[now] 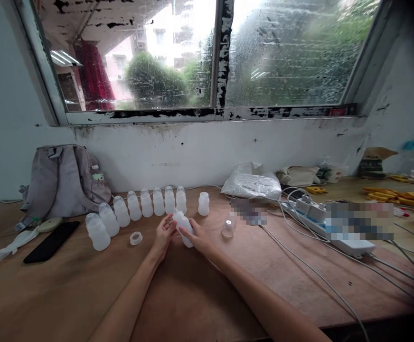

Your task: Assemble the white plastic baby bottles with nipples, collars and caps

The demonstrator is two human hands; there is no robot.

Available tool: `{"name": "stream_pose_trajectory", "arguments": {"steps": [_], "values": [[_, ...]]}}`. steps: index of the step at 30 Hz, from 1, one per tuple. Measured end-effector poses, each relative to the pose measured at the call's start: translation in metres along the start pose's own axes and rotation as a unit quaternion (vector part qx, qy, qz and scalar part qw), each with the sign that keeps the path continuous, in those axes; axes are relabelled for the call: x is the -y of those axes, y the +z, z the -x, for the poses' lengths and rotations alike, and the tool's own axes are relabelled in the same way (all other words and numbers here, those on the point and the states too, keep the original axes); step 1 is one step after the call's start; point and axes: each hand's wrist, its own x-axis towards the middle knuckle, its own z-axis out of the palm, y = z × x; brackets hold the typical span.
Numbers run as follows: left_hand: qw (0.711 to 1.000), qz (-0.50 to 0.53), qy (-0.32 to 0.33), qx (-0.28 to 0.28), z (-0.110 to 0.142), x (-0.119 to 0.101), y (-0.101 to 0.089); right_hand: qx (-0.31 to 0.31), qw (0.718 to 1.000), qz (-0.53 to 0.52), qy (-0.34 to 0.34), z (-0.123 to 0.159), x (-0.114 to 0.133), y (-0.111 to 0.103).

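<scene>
Baby bottle (182,221) tilted, in front of the right end of the 8 capped bottles (121,212). Right hand (199,236) has fingers clamped on its body; left hand (164,232) fingers at its neck — can't tell if gripping. Risk: off-axis left-hand force could skew the top — slack right grip, bottle slips.

Head-worn at 6 o'clock, 1 wide view looks forward and down over the table (192,299), facing the wall (139,154) and window (223,59) at 12 o'clock. It sits nearer to the left hand (164,234) and right hand (200,238), with the wall farther off.
</scene>
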Motion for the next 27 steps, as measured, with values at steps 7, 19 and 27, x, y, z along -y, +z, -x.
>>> {"name": "stream_pose_trajectory", "arguments": {"steps": [7,19,27], "values": [[0.997,-0.005,-0.026,0.078,0.016,-0.003,0.015,-0.078,0.985,0.136,-0.074,-0.01,-0.011,-0.015],[0.998,-0.047,-0.02,-0.03,0.007,-0.002,0.005,-0.109,0.93,0.296,0.191,-0.015,-0.039,-0.099],[0.971,-0.207,0.085,-0.087,0.001,0.002,-0.005,0.019,0.972,0.162,0.17,-0.015,-0.03,-0.088]]}}
